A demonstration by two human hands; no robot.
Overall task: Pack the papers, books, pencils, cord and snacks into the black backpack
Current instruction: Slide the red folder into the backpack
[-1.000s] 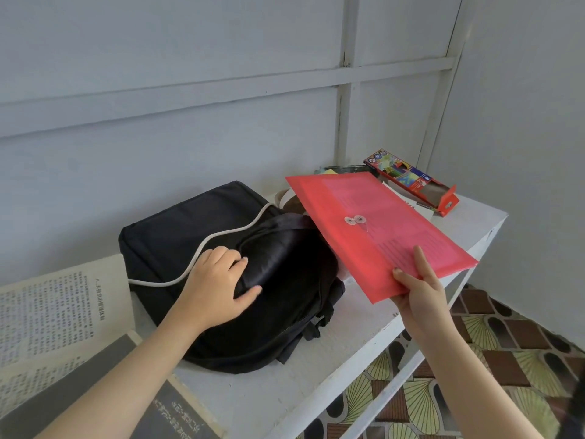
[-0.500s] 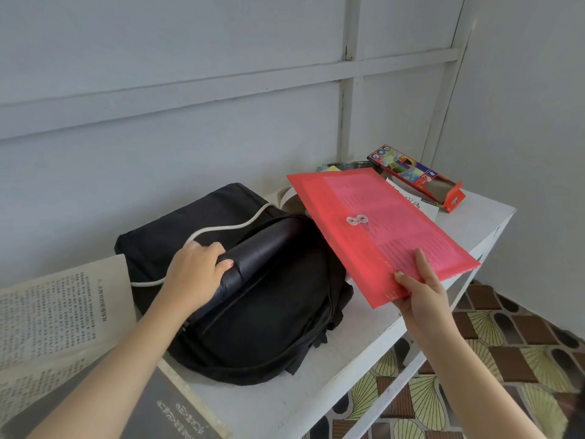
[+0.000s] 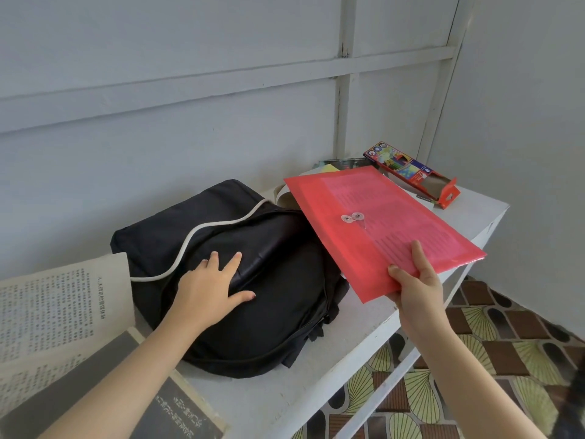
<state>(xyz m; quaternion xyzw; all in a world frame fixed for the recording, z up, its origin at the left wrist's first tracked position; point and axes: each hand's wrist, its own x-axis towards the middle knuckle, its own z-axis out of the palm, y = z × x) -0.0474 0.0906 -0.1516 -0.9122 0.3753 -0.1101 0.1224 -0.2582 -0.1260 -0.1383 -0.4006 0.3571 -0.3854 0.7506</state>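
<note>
The black backpack (image 3: 253, 280) lies flat on the white table (image 3: 316, 384), a white cord (image 3: 202, 229) curving across its top. My left hand (image 3: 209, 286) rests on the bag's front panel with fingers spread and straight. My right hand (image 3: 414, 289) pinches the near corner of a red plastic folder (image 3: 380, 223) holding papers, raised just right of the bag. A coloured pencil box (image 3: 411, 172) lies at the table's far right corner. At the near left lie a dark book (image 3: 177, 416) and printed pages (image 3: 60, 305).
Behind the folder sit a dark packet (image 3: 343, 163), a yellow slip and the curled edge of another item. A grey panelled wall closes the back and right. The table edge drops to a patterned tile floor (image 3: 474, 359) at the right.
My left hand has let go of the bag's raised flap, which now lies flat, and rests open on the front panel. The red folder stays held at the right.
</note>
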